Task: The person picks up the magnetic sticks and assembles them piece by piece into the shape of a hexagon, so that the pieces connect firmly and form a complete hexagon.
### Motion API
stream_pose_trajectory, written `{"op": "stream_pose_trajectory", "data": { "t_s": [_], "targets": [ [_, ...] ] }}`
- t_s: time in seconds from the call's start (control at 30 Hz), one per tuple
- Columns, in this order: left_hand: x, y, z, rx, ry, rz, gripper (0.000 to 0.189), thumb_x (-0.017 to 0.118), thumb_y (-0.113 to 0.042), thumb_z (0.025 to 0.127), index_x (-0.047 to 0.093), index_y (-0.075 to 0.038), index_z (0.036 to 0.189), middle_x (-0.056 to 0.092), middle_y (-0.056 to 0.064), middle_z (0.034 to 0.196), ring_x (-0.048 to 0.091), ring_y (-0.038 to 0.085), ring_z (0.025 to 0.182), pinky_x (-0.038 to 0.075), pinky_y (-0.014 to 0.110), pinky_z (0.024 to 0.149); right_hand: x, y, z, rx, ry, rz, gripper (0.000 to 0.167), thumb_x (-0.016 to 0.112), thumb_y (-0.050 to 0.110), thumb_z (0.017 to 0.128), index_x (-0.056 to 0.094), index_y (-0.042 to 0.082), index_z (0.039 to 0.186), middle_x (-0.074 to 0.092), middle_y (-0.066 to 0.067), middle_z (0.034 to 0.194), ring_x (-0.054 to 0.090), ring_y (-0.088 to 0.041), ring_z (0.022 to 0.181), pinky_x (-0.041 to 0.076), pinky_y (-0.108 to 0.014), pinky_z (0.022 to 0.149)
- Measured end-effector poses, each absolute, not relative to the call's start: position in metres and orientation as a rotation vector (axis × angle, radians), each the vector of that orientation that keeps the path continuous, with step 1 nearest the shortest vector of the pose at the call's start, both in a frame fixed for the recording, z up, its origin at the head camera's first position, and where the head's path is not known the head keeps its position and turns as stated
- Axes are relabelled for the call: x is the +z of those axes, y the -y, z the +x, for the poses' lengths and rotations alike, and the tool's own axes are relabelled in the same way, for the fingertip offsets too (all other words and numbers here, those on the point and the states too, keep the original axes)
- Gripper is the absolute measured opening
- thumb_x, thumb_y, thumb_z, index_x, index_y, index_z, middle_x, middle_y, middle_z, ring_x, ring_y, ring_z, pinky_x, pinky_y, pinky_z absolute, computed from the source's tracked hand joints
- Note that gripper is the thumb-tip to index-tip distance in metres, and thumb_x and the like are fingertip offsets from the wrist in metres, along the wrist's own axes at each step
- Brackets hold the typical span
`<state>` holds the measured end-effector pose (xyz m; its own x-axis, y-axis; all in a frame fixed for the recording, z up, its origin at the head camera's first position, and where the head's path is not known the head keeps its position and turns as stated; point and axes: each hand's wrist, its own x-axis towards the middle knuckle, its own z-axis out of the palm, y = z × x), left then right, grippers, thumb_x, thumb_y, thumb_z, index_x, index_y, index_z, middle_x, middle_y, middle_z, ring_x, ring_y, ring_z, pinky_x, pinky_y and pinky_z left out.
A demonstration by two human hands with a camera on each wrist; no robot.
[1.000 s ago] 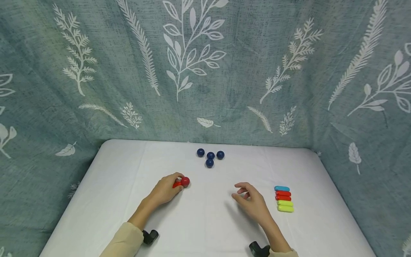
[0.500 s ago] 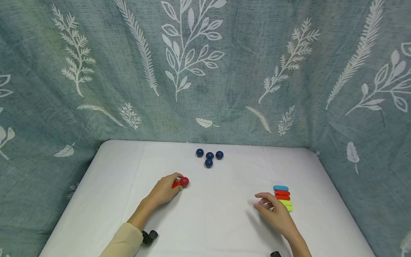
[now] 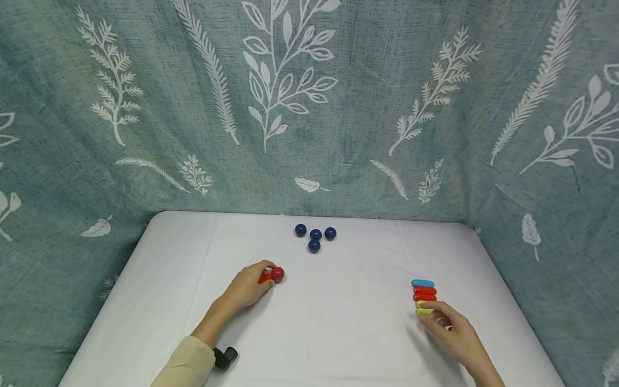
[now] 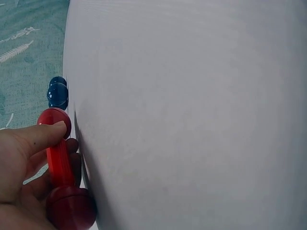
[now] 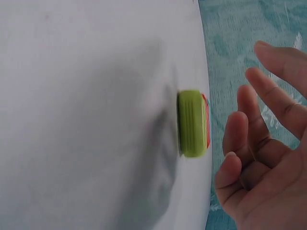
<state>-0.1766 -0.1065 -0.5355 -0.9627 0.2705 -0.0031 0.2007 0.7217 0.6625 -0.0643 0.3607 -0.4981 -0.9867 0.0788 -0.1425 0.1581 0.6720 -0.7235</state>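
My left hand holds a red rod with a dark red ball on its lower end and another red ball on its far end. The thumb lies against the far ball in the left wrist view. Over the yellow-green rods on the right hovers my right hand, fingers loosely bent and nothing in them. In the right wrist view a gap shows between its fingers and the nearest yellow-green rod. Behind these lie red rods and a blue rod, side by side.
Several dark blue balls sit in a loose group near the back edge of the white table. A green leaf-patterned cloth hangs behind the table and along its sides.
My right hand has moved right, from the middle of the table to over the yellow-green rods. My left hand keeps its hold on the red rod and stays in place.
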Motion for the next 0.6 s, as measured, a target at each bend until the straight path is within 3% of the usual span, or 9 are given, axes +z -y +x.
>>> {"op": "stream_pose_trajectory", "data": {
  "t_s": [0.3,0.6],
  "targets": [
    [-0.537,0.108,-0.177,1.096,-2.81,0.397,0.036,0.076,-0.013,0.09,0.065,-0.013,0.124,0.068,0.008,0.11,0.062,0.023,0.098,0.05,0.046,0.087,-0.504,-0.383,-0.067,-1.155,-2.738,0.383,0.052,0.069,0.042,0.095,0.061,0.009,0.134,0.06,-0.01,0.11,0.056,-0.023,0.095,0.047,-0.035,0.074],
    [-0.537,0.108,-0.177,1.107,-2.812,0.403,0.035,0.076,-0.013,0.09,0.065,-0.013,0.123,0.068,0.008,0.11,0.062,0.024,0.1,0.049,0.047,0.087,-0.515,-0.393,-0.073,-1.16,-2.709,0.457,0.053,0.071,0.039,0.094,0.06,0.004,0.133,0.059,-0.013,0.107,0.053,-0.023,0.083,0.045,-0.033,0.066]
  ]
}}
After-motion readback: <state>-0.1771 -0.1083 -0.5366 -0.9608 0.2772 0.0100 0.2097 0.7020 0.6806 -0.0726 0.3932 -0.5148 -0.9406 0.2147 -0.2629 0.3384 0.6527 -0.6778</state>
